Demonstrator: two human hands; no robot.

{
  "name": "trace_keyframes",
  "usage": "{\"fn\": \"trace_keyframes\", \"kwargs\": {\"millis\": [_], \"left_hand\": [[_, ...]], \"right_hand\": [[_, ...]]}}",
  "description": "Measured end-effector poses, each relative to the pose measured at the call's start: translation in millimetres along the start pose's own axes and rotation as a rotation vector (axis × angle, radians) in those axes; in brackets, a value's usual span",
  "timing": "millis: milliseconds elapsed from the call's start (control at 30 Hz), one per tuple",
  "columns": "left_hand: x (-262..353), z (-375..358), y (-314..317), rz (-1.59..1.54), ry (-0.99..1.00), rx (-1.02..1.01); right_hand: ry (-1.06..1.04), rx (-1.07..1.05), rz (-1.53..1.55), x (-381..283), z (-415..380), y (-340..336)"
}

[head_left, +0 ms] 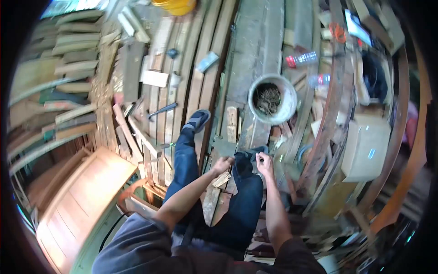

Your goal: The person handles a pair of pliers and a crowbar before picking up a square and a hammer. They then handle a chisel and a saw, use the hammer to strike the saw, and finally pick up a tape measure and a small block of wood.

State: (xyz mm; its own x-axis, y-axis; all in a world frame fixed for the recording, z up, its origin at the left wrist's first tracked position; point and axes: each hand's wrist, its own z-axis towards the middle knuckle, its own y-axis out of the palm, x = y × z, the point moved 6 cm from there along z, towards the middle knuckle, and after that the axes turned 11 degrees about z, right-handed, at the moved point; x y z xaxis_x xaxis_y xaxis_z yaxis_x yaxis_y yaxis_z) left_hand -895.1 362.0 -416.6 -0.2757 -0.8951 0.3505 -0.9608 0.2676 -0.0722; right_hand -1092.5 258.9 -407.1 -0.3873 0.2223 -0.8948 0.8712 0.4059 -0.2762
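Note:
My left hand (223,165) is closed beside my right shin, its fingertips against the dark blue trouser leg (242,170), where the cloth looks bunched. On the other side of that leg, my right hand (264,164) makes a fist. A small dark spot shows at its thumb; what it holds, if anything, I cannot make out. Below my left hand lies a splintered piece of wood (221,180). A sandal (199,120) is on my outstretched left foot; the right foot is mostly hidden behind the cuff and hands.
A white bucket (290,106) holds brown scraps. Two plastic bottles (305,59) (319,81) lie beyond it. A hammer (162,111) rests on planks at left. A cardboard box (367,148) stands at right, a wooden panel (86,196) at lower left, and stacked timber (75,50) at upper left.

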Motion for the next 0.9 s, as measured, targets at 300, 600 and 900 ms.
{"fn": "trace_keyframes", "kwargs": {"millis": [300,600,900], "left_hand": [[121.6,-153.9,-38.8,-1.137,0.032,-0.668],[90.0,-97.0,-204.1,-1.658,0.149,-0.583],[-27.1,-92.7,-332.3,-1.598,-0.077,-0.042]], "right_hand": [[-0.378,-0.538,0.042,-333.4,-11.7,54.3],[-0.541,-0.764,-0.275,-425.5,24.2,204.0],[-0.260,-0.783,-0.578,-463.2,96.0,290.4]]}}
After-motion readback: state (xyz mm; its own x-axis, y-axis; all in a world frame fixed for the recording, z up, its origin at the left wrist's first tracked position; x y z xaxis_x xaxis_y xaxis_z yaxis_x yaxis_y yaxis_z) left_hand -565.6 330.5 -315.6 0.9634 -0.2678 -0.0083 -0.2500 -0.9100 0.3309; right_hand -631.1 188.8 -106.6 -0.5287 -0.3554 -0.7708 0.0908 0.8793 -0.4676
